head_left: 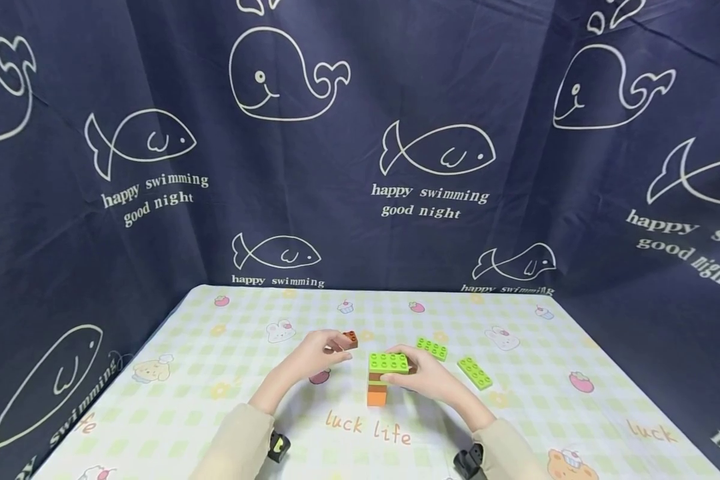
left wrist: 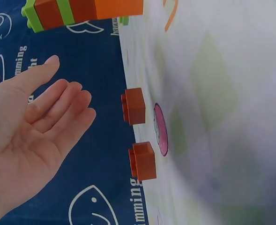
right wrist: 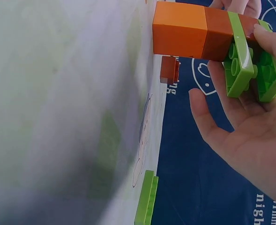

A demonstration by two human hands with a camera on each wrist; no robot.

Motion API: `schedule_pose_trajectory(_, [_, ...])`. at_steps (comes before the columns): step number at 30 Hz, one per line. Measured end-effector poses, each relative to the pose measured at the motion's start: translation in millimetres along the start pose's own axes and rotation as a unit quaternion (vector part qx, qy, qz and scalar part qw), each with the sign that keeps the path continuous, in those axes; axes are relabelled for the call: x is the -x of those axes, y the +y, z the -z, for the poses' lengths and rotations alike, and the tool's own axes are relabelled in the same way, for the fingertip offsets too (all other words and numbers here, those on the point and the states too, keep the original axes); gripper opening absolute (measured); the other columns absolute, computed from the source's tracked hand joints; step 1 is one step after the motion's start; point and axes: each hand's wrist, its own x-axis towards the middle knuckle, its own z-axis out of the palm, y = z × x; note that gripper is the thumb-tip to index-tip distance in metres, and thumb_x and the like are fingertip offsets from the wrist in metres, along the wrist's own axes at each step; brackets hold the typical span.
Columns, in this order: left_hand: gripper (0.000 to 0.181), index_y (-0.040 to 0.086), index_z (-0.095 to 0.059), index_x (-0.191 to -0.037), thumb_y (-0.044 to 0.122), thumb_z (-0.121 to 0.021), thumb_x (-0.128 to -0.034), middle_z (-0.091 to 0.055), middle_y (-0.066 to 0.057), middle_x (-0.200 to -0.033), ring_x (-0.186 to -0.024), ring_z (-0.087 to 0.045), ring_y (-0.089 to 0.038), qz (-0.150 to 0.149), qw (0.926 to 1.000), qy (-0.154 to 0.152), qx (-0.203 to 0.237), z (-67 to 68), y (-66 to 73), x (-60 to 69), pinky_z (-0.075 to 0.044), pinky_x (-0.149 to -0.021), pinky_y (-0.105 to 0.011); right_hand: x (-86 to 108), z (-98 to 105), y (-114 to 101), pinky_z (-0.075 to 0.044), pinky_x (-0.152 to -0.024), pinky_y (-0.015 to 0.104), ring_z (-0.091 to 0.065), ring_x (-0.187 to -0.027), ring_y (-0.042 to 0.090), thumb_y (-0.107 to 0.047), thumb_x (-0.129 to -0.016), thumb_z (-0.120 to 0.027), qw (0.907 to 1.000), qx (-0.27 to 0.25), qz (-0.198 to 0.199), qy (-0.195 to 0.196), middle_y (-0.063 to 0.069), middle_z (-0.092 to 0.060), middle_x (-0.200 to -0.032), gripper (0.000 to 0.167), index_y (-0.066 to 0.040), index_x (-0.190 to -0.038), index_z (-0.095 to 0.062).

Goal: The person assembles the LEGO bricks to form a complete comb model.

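Observation:
A tower of toy building bricks stands upright at the front middle of the table. From the bottom it has an orange brick, a brown brick, a green plate, another brown brick and a green plate on top. My right hand grips its upper part, thumb against the upper brown brick. To the tower's left, my left hand is empty, fingers loosely bent and apart from the tower. Two loose brown bricks, one nearer the tower and one farther, sit on the table beyond the left hand.
Two loose green plates, one farther back and one to the right, lie on the table beyond the right hand. A patterned cloth covers the table. Dark blue curtains hang behind and at both sides.

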Motion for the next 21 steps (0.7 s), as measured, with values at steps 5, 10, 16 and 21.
schedule_pose_trajectory(5, [0.026,-0.001,-0.065,-0.105,0.016,-0.067,-0.0861,-0.068,-0.016,-0.104,-0.093,-0.064,-0.024,0.010,0.9997,0.022,0.002,4.0,-5.4,-3.3,-0.053,-0.085,-0.039,-0.1,0.1,0.5,-0.046,-0.082,0.034,-0.053,-0.097,0.016,-0.043,-0.080,-0.071,1.0000,0.004,-0.004,0.003,0.003,-0.061,-0.119,0.048,-0.018,-0.120,-0.060])
schedule_pose_trajectory(10, [0.030,-0.003,-0.064,-0.107,0.017,-0.068,-0.0853,-0.066,-0.018,-0.106,-0.096,-0.063,-0.029,0.019,0.9984,0.052,0.010,5.9,-9.9,-5.0,-0.052,-0.087,-0.041,-0.6,0.1,1.8,-0.045,-0.093,0.044,-0.054,-0.109,0.022,-0.043,-0.080,-0.071,1.0000,0.001,-0.008,0.004,0.004,-0.060,-0.123,0.049,-0.018,-0.121,-0.060])
schedule_pose_trajectory(16, [0.027,0.002,-0.065,-0.106,0.013,-0.071,-0.0821,-0.066,-0.014,-0.106,-0.095,-0.062,-0.030,0.056,0.9929,0.105,-0.002,9.5,-14.1,-6.5,-0.053,-0.084,-0.040,-0.6,-0.1,2.1,-0.039,-0.103,0.052,-0.049,-0.122,0.030,-0.043,-0.080,-0.071,0.9999,-0.003,-0.011,0.004,0.006,-0.058,-0.127,0.050,-0.018,-0.121,-0.060])
schedule_pose_trajectory(21, [0.027,0.001,-0.066,-0.105,0.014,-0.072,-0.0815,-0.067,-0.013,-0.104,-0.093,-0.063,-0.028,0.072,0.9891,0.127,-0.020,13.7,-18.4,-9.4,-0.053,-0.082,-0.039,-0.5,-0.3,1.3,-0.040,-0.101,0.050,-0.051,-0.119,0.027,-0.042,-0.080,-0.071,0.9999,-0.006,-0.008,0.003,0.005,-0.059,-0.125,0.049,-0.018,-0.120,-0.060])
